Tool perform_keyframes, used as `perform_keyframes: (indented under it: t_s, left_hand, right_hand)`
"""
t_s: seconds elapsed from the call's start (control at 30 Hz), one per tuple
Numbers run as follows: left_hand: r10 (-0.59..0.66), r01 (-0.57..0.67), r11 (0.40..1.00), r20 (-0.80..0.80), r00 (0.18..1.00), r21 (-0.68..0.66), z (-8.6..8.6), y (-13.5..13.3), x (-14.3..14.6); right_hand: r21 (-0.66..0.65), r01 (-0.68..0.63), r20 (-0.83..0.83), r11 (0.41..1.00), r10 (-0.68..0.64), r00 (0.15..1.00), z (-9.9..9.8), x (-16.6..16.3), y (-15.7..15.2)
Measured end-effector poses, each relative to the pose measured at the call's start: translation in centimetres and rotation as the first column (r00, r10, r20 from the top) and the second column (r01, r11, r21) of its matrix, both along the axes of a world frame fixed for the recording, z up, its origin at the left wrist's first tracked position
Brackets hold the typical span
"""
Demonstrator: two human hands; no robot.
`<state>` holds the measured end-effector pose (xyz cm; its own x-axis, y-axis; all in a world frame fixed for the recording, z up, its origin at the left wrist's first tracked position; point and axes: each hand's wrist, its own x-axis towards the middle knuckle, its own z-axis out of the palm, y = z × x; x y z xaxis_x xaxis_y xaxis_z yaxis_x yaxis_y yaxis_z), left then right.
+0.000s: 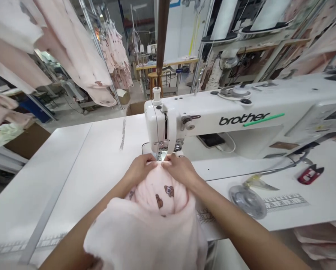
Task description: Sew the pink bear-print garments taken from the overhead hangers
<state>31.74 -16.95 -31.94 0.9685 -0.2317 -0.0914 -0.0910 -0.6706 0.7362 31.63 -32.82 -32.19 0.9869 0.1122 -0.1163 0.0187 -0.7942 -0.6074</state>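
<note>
A pale pink fleece garment (153, 221) with small brown bear prints lies bunched between my forearms on the white sewing table (80, 168). My left hand (141, 168) and my right hand (179, 168) both pinch its far edge, fingers closed on the cloth, right under the needle and presser foot (162, 150) of a white Brother sewing machine (241, 120). The two hands almost touch each other at the needle. The fabric under my fingers hides the needle plate.
A phone (211, 140) on a cable lies under the machine arm. Thread snips (259, 183), a round clear disc (248, 200) and a red tool (310, 174) lie to the right. Pink garments (80, 56) hang on racks at the left. A wooden stool (153, 84) stands behind.
</note>
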Motion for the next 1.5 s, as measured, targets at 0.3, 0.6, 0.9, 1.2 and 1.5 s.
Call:
perform_keyframes:
  t_s: [0.3,0.6,0.9,1.2,1.5]
  left_hand:
    - [0.04,-0.041,0.984,0.01,0.999,0.173,0.2,-1.2,1.0]
    - [0.086,-0.091,0.97,0.03,0.996,0.226,0.4,-1.8,1.0]
    - [0.1,-0.116,0.961,0.077,0.992,0.251,-0.1,-1.5,1.3]
    - [0.038,-0.075,0.947,0.126,0.991,0.312,0.1,-1.8,1.4]
    - [0.057,-0.115,0.914,0.157,0.986,0.389,-0.3,-2.1,1.2]
  right_hand:
    - [-0.061,0.058,0.033,0.996,-0.056,0.998,-1.2,1.1,-0.8]
    - [-0.129,0.071,0.136,0.989,-0.054,0.989,-2.0,1.3,-0.8]
    - [-0.184,0.074,0.185,0.98,-0.04,0.982,-1.7,1.0,-0.6]
    - [-0.179,0.068,0.214,0.981,-0.028,0.976,-2.2,1.1,-0.8]
    - [-0.18,0.089,0.231,0.98,-0.046,0.972,-1.8,1.0,-0.5]
